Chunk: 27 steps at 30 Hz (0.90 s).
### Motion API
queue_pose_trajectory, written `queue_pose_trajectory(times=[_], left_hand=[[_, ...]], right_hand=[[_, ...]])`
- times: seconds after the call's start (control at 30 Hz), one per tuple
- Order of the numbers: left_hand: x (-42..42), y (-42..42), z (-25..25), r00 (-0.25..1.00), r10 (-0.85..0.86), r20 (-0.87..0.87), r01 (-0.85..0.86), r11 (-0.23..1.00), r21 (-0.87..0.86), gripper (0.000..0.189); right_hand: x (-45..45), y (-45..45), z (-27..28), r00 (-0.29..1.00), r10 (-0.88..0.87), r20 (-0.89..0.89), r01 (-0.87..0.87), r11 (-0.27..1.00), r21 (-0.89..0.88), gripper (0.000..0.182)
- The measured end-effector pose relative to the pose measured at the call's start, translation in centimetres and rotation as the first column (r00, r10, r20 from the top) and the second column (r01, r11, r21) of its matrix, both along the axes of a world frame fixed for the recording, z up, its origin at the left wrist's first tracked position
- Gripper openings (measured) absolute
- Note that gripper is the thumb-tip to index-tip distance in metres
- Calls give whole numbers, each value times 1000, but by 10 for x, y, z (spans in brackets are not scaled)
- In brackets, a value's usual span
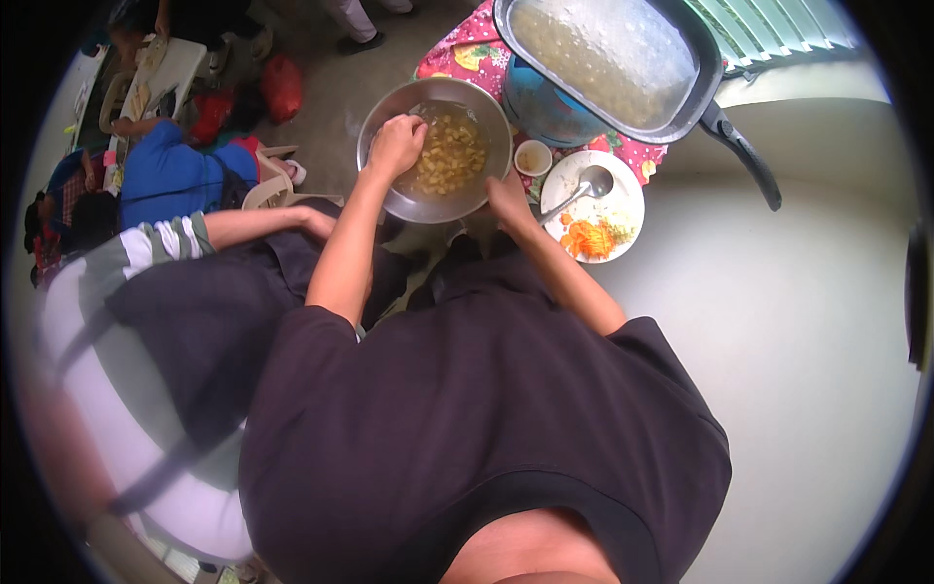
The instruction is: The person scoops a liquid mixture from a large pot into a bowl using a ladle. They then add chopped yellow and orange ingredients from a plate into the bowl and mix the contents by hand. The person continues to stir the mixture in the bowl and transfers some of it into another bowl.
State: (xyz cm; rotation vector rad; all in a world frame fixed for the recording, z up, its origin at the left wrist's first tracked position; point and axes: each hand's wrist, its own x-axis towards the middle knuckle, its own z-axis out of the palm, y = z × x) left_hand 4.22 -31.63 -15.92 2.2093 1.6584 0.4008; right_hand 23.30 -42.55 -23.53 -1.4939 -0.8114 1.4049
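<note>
A round metal bowl (408,208) holds small yellowish-brown diced pieces (456,150) in liquid. Over its left inner side is my left hand (398,146), with the fingers bent together; whether they pinch anything is hidden. My right hand (506,198) grips the bowl's lower right rim. Just right of that hand lies a white plate (631,191) with a metal spoon (596,182), shredded orange vegetable (589,239) and a paler shredded heap (620,231). A small white cup (533,158) stands between bowl and plate.
A rectangular dark pan (700,109) of cloudy liquid sits atop a blue container (543,109) on a table with a red patterned cloth (467,55). Its handle (751,160) juts right. A person in an apron (197,314) sits close on my left; a wall is on the right.
</note>
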Motion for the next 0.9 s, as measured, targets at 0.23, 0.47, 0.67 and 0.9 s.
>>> queue_pose_trajectory(times=[0.23, 0.47, 0.67, 0.9], left_hand=[[-17, 61, -10, 990, -97, 101, 79, 982, 170, 22], [-25, 114, 3, 979, -16, 204, 42, 992, -121, 21], [-34, 149, 21, 965, -182, 190, 211, 966, -147, 16], [-60, 194, 6, 898, -427, -101, 435, 898, 71, 13]], right_hand=[[-14, 39, 37, 998, -9, -57, 3, 993, -116, 50], [-31, 83, 29, 999, -36, 10, 36, 999, 1, 52], [-49, 109, 20, 991, -133, 15, 132, 991, 35, 53], [-77, 134, 20, 977, -212, -1, 211, 973, -91, 58]])
